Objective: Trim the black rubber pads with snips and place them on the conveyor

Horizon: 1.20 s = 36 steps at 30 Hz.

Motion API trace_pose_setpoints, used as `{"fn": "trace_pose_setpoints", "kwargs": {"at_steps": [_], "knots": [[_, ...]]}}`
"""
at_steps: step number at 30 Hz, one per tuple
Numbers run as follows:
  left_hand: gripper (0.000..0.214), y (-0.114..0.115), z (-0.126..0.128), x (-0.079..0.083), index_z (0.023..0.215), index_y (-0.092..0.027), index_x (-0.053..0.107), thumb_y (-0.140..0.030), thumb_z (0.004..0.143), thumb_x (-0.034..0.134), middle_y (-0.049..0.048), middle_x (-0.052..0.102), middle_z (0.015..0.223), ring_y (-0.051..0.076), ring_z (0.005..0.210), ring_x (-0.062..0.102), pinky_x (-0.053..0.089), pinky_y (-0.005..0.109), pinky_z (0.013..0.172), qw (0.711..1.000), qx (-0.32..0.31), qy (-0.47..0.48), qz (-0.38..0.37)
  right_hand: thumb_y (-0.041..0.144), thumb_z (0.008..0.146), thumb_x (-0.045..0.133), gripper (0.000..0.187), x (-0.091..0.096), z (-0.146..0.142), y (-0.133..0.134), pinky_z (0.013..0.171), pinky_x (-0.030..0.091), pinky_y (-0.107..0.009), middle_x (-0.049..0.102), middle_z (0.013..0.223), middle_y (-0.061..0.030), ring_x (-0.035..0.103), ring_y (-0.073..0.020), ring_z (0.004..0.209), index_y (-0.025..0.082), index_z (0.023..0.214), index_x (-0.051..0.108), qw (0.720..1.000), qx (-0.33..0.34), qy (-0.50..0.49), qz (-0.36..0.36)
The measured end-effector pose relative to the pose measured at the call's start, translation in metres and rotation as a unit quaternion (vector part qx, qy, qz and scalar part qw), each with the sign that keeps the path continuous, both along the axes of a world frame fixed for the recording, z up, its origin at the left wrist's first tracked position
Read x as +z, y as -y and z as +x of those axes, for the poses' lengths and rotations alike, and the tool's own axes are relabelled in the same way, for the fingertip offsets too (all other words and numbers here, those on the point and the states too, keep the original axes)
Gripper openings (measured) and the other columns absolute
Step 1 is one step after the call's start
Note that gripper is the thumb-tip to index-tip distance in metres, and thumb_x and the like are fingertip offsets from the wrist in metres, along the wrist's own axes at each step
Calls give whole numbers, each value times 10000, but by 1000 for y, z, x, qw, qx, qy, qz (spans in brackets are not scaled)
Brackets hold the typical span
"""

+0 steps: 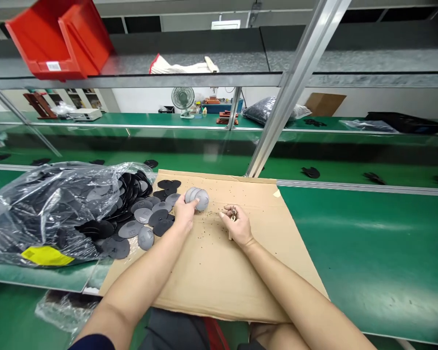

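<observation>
Several round grey plastic discs (201, 200) are fanned out in my left hand (185, 212), pinched between thumb and fingers above the cardboard sheet (219, 287). My right hand (240, 226) is a short way to the right, its fingers curled around a small shiny metal tool (233, 214); its exact kind is mostly hidden by the fingers. The tool and the discs are apart. Tiny dark specks are scattered over the cardboard beneath both hands. Left of my left hand lies a loose pile of black and grey discs (143, 215), some overlapping.
A clear plastic bag (54, 204) full of discs lies open at the left, spilling toward the cardboard. A metal post (288, 92) rises behind the cardboard. Along the green conveyor (211, 150) lie dark parts (310, 172). Overhead, a shelf holds a red bin (62, 43) and a white glove (182, 65).
</observation>
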<state>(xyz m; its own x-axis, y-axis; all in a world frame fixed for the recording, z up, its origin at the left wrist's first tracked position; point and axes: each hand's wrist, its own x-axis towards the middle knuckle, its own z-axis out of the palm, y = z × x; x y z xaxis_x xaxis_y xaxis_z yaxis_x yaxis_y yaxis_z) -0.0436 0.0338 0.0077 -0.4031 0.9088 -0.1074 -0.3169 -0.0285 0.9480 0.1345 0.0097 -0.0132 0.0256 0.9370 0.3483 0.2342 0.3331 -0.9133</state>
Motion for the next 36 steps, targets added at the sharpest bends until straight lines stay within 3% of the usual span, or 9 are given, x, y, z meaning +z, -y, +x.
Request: {"fn": "trace_pose_setpoints", "kwargs": {"at_steps": [2,5,9,14,19,24,31,33,36], "knots": [[406,-27,-8,11,1080,-185,644,-120,680,669,68,648,1037,222,1007,588,429,381,963,988,6,-152,15,465,735,654,348,1,-1,0,640,435,-299,508,698,0,489,-154,640,171,897,560,1000,16,-13,-17],[405,-74,-21,37,1112,-166,659,-80,719,607,113,579,1188,267,1150,511,349,386,1050,919,-14,-390,54,469,746,642,337,1,-1,-1,625,425,-288,499,689,5,480,-151,633,172,883,561,999,30,-12,-24],[598,-113,-26,61,1272,-135,547,-63,686,644,133,377,1412,284,1302,363,253,350,1124,854,-50,-511,80,453,751,641,305,-1,0,-3,615,415,-278,510,691,5,477,-149,632,178,859,565,999,45,16,-18],[522,-86,-27,48,1227,-129,564,-166,717,673,163,457,1297,303,1206,452,312,364,1065,827,-84,-555,11,432,747,638,278,-1,1,-4,637,421,-276,557,728,-7,508,-156,663,179,838,570,998,44,39,-6],[427,-40,-56,33,1066,-144,653,-213,652,734,168,560,1161,348,1159,481,307,405,1035,752,-172,-636,-33,455,740,633,300,3,-1,-3,645,414,-283,560,728,-7,507,-159,665,176,830,567,998,36,51,-9],[451,-20,-85,25,1003,-170,661,-299,592,794,169,564,1155,356,1134,485,312,430,1014,686,-216,-691,-72,463,730,635,314,2,-3,-4,658,408,-290,575,736,-11,514,-163,672,172,833,580,997,40,59,-22],[366,-13,-83,21,1114,-164,626,-206,750,648,139,585,1055,288,1052,515,359,381,970,696,-156,-700,-29,464,725,623,313,3,-3,-5,664,410,-293,574,737,-14,513,-168,676,172,832,585,997,32,65,-18],[299,-10,-76,24,1053,-168,648,-196,756,636,113,597,975,270,990,535,386,376,933,739,-117,-663,2,458,730,619,297,4,-3,-4,654,406,-287,562,726,-9,505,-164,670,177,815,572,997,37,60,-14],[191,0,-54,24,924,-169,645,-293,779,634,77,601,884,218,856,561,442,345,826,878,-61,-472,38,465,734,615,291,6,-3,-2,618,386,-279,517,680,9,470,-151,630,190,770,527,997,27,64,-19]]}}
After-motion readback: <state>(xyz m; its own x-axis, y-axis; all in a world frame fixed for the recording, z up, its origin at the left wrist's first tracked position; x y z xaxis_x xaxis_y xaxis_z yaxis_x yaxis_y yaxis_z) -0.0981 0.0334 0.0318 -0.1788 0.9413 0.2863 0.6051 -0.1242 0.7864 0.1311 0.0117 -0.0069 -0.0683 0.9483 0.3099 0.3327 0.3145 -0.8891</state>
